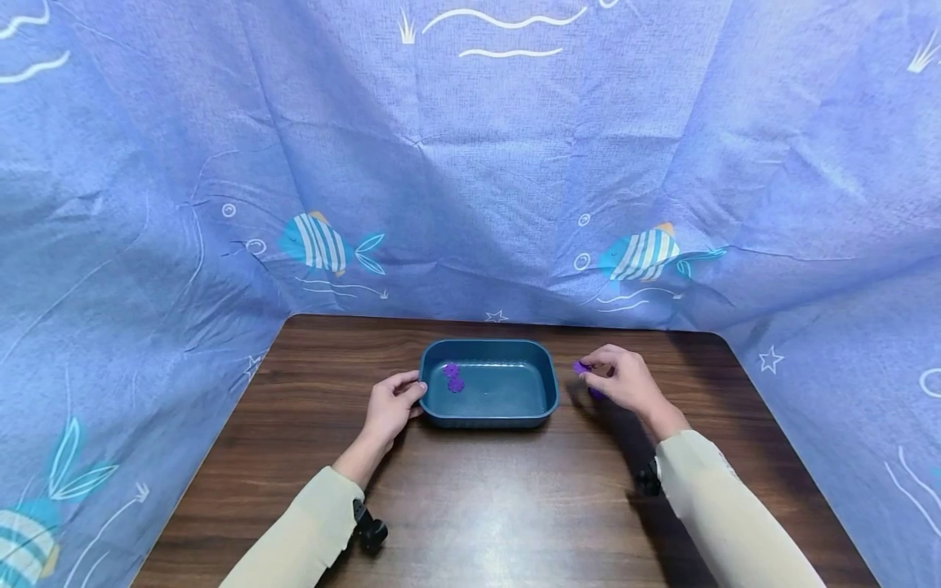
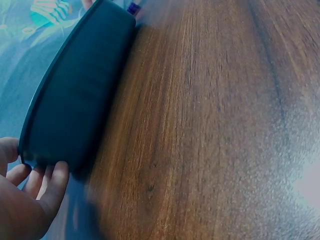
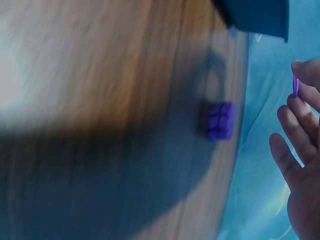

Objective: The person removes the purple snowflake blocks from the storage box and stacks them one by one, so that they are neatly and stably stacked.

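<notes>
A dark teal rectangular tray (image 1: 488, 422) rests on the table, with two small purple flower-shaped pieces (image 1: 456, 384) lying inside toward its left end. At that end my left hand (image 1: 391, 406) grips the wall, thumb over the rim and fingers against the outside. My right hand (image 1: 625, 379), to the right of the tray, pinches one thin purple flower-shaped piece (image 3: 295, 86) between thumb and fingertips, above the table. Beneath it stands a short stack of purple pieces (image 3: 221, 121), which the hand partly covers in the head view.
The brown wood-grain table (image 1: 500, 498) has rounded far corners. A blue cloth (image 1: 485, 163) printed with fish hangs behind it and at both sides. Black wrist cameras (image 1: 371, 531) sit under both sleeves.
</notes>
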Demonstrator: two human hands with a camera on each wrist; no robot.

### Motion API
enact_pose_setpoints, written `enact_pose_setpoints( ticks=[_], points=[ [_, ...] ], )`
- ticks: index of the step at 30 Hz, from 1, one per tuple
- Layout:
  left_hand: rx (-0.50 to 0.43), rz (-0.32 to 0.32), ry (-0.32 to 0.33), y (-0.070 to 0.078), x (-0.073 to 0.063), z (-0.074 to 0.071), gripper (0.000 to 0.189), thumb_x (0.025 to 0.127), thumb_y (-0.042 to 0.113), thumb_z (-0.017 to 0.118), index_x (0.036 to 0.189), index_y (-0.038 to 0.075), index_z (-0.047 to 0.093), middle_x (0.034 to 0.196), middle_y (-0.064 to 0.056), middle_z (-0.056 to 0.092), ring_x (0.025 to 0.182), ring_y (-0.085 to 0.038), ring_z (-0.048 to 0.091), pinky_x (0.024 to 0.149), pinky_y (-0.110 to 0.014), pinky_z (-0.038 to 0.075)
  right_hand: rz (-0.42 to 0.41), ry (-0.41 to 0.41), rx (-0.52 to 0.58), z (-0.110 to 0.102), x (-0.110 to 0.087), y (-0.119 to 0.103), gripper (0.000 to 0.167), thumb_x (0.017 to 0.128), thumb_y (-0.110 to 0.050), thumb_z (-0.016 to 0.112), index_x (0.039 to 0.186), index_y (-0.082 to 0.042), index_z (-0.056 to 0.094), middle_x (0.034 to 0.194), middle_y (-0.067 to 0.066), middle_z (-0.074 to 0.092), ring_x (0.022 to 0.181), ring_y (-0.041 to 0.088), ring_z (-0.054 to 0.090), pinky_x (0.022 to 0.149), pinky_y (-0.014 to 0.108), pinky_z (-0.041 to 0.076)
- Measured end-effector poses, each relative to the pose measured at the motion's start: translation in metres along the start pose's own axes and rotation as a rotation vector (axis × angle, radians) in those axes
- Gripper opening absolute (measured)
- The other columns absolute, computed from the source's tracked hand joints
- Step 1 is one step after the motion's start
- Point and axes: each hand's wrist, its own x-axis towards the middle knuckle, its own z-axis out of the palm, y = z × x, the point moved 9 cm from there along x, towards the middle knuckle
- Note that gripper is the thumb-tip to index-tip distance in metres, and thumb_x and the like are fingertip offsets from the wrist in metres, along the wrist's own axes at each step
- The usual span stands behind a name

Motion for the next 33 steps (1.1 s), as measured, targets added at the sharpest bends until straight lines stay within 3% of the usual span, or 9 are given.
enact_pose_setpoints(
  ticks=[13,19,28,33],
  points=[
    [-0.006,-0.005,-0.008,-0.003,0.003,0.002,0.04,0.099,0.006,0.067,0.136,-0.007,0.06,0.124,-0.031,0.065,0.105,-0.03,0.07,0.077,-0.033,0.065,0.096,0.018,-0.04,-0.001,-0.025,0.036,0.017,0.085,-0.012,0.083,0.1,-0.007,0.08,0.101,0.007,0.075,0.079,0.02,0.071,0.068,0.03,0.061],
    [-0.005,-0.018,-0.007,-0.003,0.004,0.001,0.039,0.099,0.006,0.066,0.136,-0.005,0.061,0.123,-0.029,0.067,0.107,-0.032,0.07,0.077,-0.033,0.065,0.095,0.048,-0.059,0.001,-0.033,0.042,0.017,0.085,-0.01,0.083,0.1,-0.005,0.079,0.101,0.008,0.075,0.09,0.025,0.072,0.073,0.029,0.062],
    [-0.009,-0.011,-0.007,-0.003,0.004,0.001,0.04,0.099,0.006,0.067,0.137,-0.007,0.061,0.126,-0.03,0.066,0.108,-0.03,0.069,0.081,-0.036,0.064,0.108,0.086,-0.093,0.002,-0.042,0.047,0.017,0.082,-0.01,0.084,0.098,-0.005,0.08,0.098,0.008,0.076,0.09,0.026,0.071,0.075,0.022,0.056],
    [-0.019,-0.017,-0.001,-0.004,0.003,0.0,0.041,0.099,0.008,0.067,0.137,-0.007,0.06,0.129,-0.031,0.064,0.11,-0.029,0.068,0.082,-0.035,0.064,0.106,0.083,-0.109,0.005,-0.043,0.047,0.018,0.082,-0.013,0.085,0.098,-0.007,0.08,0.098,0.006,0.077,0.091,0.026,0.071,0.078,0.034,0.057]
  ],
)
